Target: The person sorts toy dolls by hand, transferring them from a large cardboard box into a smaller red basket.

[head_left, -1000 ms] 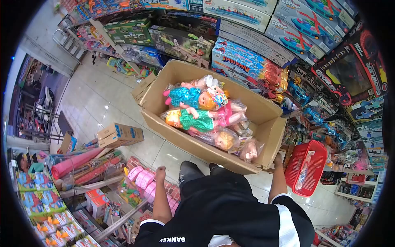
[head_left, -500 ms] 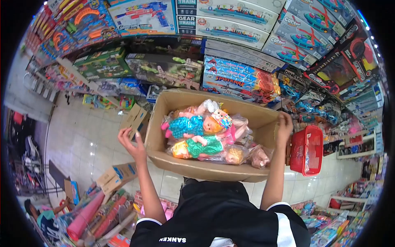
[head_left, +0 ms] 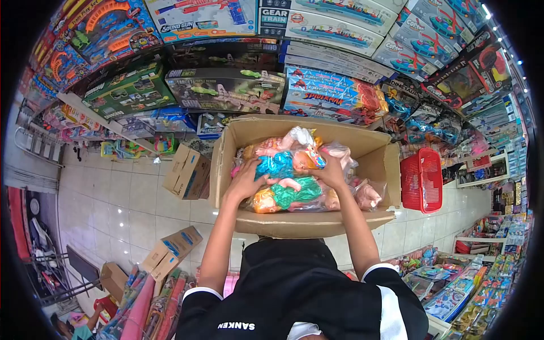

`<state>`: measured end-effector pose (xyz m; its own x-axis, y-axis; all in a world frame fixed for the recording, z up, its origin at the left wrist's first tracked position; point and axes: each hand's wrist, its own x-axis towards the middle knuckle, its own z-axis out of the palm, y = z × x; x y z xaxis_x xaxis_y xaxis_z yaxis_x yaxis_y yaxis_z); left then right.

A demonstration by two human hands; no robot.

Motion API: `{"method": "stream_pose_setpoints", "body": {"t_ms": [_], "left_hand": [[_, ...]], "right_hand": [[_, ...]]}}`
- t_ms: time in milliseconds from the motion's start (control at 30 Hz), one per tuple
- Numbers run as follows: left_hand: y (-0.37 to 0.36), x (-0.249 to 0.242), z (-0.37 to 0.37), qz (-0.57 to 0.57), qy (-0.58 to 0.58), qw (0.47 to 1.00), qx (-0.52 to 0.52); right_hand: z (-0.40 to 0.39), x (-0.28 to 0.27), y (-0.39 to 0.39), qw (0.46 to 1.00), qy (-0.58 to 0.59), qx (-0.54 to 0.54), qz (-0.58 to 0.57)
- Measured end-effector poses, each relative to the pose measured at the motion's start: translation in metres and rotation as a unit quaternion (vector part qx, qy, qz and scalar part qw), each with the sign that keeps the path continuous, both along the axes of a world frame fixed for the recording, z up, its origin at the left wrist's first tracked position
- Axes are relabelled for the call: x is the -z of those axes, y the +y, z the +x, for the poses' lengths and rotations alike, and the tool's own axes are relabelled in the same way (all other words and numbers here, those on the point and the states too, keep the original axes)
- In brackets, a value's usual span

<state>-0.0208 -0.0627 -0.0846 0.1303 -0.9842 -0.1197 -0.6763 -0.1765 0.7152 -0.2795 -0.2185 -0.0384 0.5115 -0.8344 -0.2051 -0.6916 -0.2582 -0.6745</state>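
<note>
A large cardboard box (head_left: 306,225) stands in front of me, filled with dolls in clear plastic bags. Across the upper layer lies a doll in a blue dress (head_left: 274,165). My left hand (head_left: 245,182) grips its left end, thumb and fingers on either side. Around its head end, at the right, is my right hand (head_left: 331,173), partly hiding the head. Just below, a doll in a green dress (head_left: 299,192) lies in its bag. Another bagged doll (head_left: 369,195) rests at the box's right end. My fingertips are partly hidden among the bags.
Shelves with toy boxes, including a Spiderman box (head_left: 326,96), rise behind the carton. A red basket (head_left: 421,181) stands to the right. Smaller cardboard boxes (head_left: 186,170) sit on the tiled floor at left. Another person (head_left: 85,327) is at the lower left.
Both hands have moved from outside or at the rim of the box inward onto the blue-dressed doll. The camera view has shifted slightly.
</note>
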Motion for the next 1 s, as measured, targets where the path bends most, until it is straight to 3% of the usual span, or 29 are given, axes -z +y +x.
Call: {"method": "stream_pose_setpoints", "body": {"t_ms": [33, 100, 167, 233, 333, 400, 433, 500, 567, 633, 667, 733, 800, 867, 933, 967, 1000], "left_hand": [[-0.003, -0.003, 0.0, 0.004, 0.025, 1.0, -0.003], [-0.006, -0.01, -0.007, 0.011, 0.011, 1.0, -0.017], [-0.006, -0.033, -0.017, -0.147, 0.019, 0.983, -0.111], [-0.012, -0.054, -0.016, -0.163, -0.001, 0.983, -0.086], [-0.024, -0.075, -0.015, -0.235, -0.052, 0.97, -0.043], [-0.034, -0.073, -0.008, -0.218, 0.073, 0.973, 0.029], [-0.035, -0.075, -0.01, -0.214, 0.075, 0.973, 0.035], [-0.036, -0.083, -0.017, -0.189, 0.156, 0.97, -0.012], [-0.033, -0.096, -0.02, -0.21, 0.139, 0.968, -0.015], [-0.028, -0.1, -0.018, -0.162, 0.258, 0.95, -0.063], [-0.028, -0.085, -0.014, -0.216, 0.305, 0.924, -0.083], [-0.019, -0.087, -0.004, -0.209, 0.368, 0.898, -0.12], [-0.007, -0.089, 0.008, -0.19, 0.442, 0.864, -0.147], [0.004, -0.081, 0.009, -0.172, 0.461, 0.856, -0.159], [0.015, -0.076, 0.006, -0.15, 0.491, 0.843, -0.162], [0.019, -0.072, 0.004, -0.148, 0.492, 0.842, -0.164], [0.023, -0.067, 0.002, -0.146, 0.5, 0.837, -0.165]], "right_hand": [[-0.002, 0.003, -0.001, 1.0, -0.002, 0.001, -0.003], [-0.009, 0.011, 0.001, 0.99, -0.13, 0.021, -0.051], [-0.006, -0.016, 0.004, 0.988, -0.127, 0.018, -0.091], [0.001, -0.051, 0.004, 0.974, -0.112, -0.01, -0.194], [0.012, -0.109, 0.004, 0.968, -0.133, -0.059, -0.204], [0.013, -0.132, -0.001, 0.957, -0.15, -0.102, -0.226], [0.014, -0.141, -0.002, 0.953, -0.158, -0.107, -0.234], [0.016, -0.148, -0.001, 0.963, -0.198, -0.044, -0.178], [0.025, -0.14, -0.005, 0.912, -0.37, 0.004, -0.179], [0.025, -0.129, -0.008, 0.904, -0.387, 0.035, -0.177], [0.028, -0.121, -0.007, 0.91, -0.373, 0.082, -0.16], [0.029, -0.086, -0.011, 0.927, -0.306, 0.128, -0.176], [0.02, -0.022, -0.013, 0.979, -0.111, 0.101, -0.141], [0.026, 0.003, 0.005, 0.998, 0.036, -0.02, -0.047], [0.032, 0.039, 0.024, 0.987, 0.037, -0.153, -0.017], [0.034, 0.046, 0.034, 0.987, 0.039, -0.154, -0.015], [0.045, 0.03, 0.049, 0.967, 0.16, -0.192, -0.045]]}}
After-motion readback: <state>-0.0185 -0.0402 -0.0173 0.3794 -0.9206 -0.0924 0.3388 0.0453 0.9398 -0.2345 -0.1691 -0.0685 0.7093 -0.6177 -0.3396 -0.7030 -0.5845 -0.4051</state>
